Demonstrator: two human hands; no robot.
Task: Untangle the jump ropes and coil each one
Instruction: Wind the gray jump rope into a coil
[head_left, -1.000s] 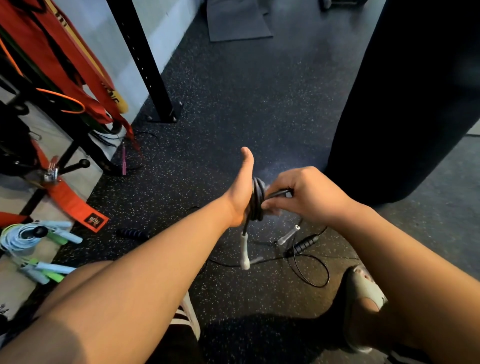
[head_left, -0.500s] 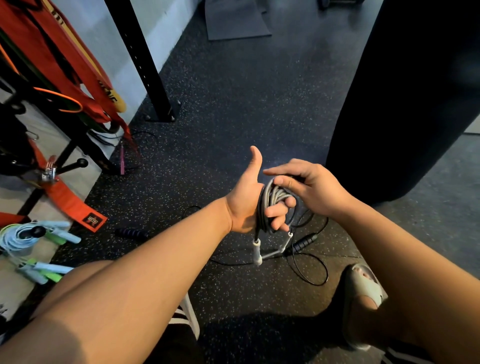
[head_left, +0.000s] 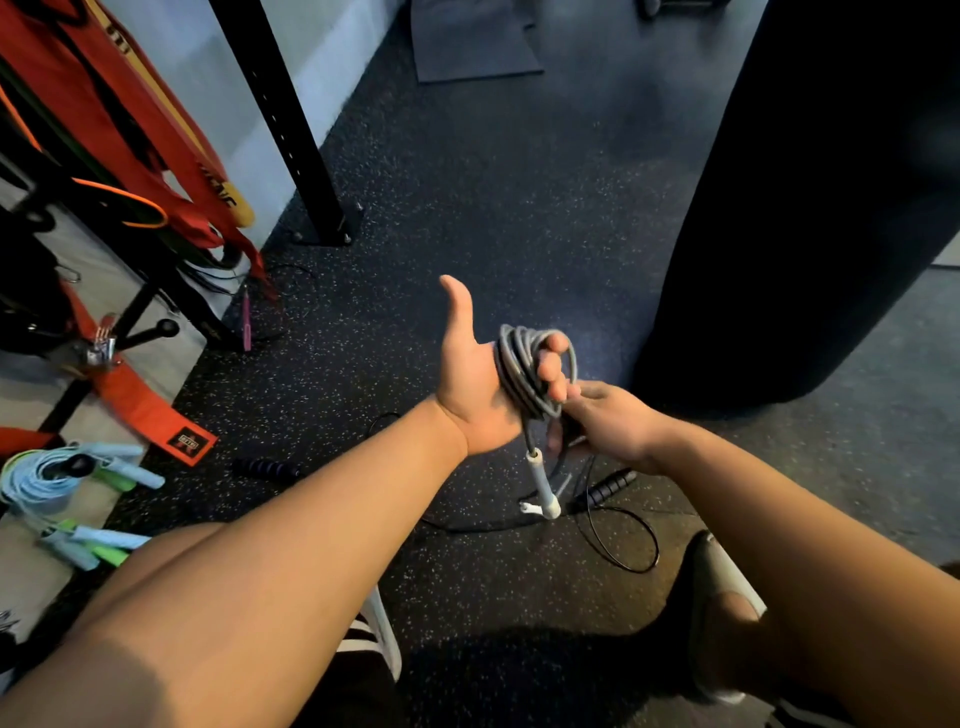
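Partly coiled grey jump rope, held in both hands

Item 1. Grey jump rope (head_left: 519, 376): several loops were wound round the left hand (head_left: 470, 384), which was raised over the floor (head_left: 519, 208) with the thumb pointing up. Its fingers (head_left: 551, 364) were curled through the coil and clamped on it. One white handle (head_left: 543, 483) hung straight down from the coil, clear of the floor.

Item 2. Right hand (head_left: 608, 421): just beside the coil, at its lower edge, fingers together and pinching a strand of the same rope.

Item 3. Black jump rope (head_left: 631, 543): lay loose on the floor beneath the hands, its ribbed handle (head_left: 605, 486) near the hanging white one.

Item 4. Light blue and green jump ropes (head_left: 39, 480): lay bundled at far left, well apart from the hands.

Item 5. Punching bag (head_left: 805, 208): dark, stood at right, behind the right hand.
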